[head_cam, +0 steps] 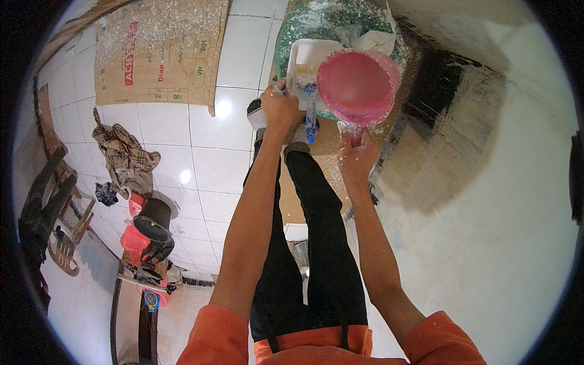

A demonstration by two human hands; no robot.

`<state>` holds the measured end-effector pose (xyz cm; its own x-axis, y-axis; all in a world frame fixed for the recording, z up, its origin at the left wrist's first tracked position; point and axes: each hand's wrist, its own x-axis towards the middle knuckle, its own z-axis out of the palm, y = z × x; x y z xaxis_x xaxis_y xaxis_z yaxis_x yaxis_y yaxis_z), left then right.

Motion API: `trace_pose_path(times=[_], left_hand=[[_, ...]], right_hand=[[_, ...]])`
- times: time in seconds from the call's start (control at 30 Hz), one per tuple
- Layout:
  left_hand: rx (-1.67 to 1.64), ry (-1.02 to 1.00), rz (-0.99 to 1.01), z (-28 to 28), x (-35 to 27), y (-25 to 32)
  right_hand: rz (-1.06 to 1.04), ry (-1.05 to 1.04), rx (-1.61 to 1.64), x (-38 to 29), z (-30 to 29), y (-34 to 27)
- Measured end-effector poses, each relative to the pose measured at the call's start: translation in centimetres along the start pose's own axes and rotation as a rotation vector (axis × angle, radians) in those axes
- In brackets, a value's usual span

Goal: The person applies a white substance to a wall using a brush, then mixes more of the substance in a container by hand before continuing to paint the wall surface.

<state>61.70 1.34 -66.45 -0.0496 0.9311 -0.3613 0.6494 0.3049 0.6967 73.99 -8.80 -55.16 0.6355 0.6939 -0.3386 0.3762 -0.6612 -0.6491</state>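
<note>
My left hand [279, 108] pinches the left rim of a white plastic paint tray [315, 47]. A wide paintbrush [310, 109] with a blue handle lies on the tray, its bristles inside and its handle sticking out over the near edge. In my right hand [359, 157] is the handle of a pink plastic dipper [356, 86], crusted with white along its rim. The dipper is tilted with its mouth facing me, and it covers the tray's right side. Whether anything is in the dipper cannot be told. Beneath both is a green round surface [285, 34] spattered white.
A flattened brown paper sack [173, 59], speckled white, covers floor tiles at the upper left. A crumpled checked cloth [125, 155], a black bucket [155, 221] and a plastic chair [68, 242] stand further left. To the right is a wall [456, 255] with a dark unpainted patch [438, 86].
</note>
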Motion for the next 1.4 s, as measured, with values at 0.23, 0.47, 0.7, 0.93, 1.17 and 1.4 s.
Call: trace_pose_path(times=[0.23, 0.47, 0.7, 0.93, 1.17, 1.4], left_hand=[[0.012, -0.03, -0.044, 0.0, 0.1, -0.3], [0.009, -0.051, -0.046, 0.7, 0.1, -1.1], [0.01, -0.033, -0.043, 0.7, -0.1, -1.2], [0.011, -0.052, -0.058, 0.6, -0.1, -0.8], [-0.057, -0.083, -0.067, 0.9, -0.2, -0.6], [0.048, -0.011, 0.062, 0.9, -0.3, -1.5]], right_hand=[[0.025, -0.013, 0.018, -0.2, -0.4, 0.5], [-0.031, 0.042, -0.113, -0.4, -0.5, 1.3], [0.035, 0.026, -0.082, -0.8, -0.3, 1.1], [-0.004, 0.053, -0.063, -0.9, -0.1, 1.1], [0.026, 0.042, -0.044, -1.0, 0.0, 1.0], [0.069, 0.033, 0.076, -1.1, -0.9, 0.7]])
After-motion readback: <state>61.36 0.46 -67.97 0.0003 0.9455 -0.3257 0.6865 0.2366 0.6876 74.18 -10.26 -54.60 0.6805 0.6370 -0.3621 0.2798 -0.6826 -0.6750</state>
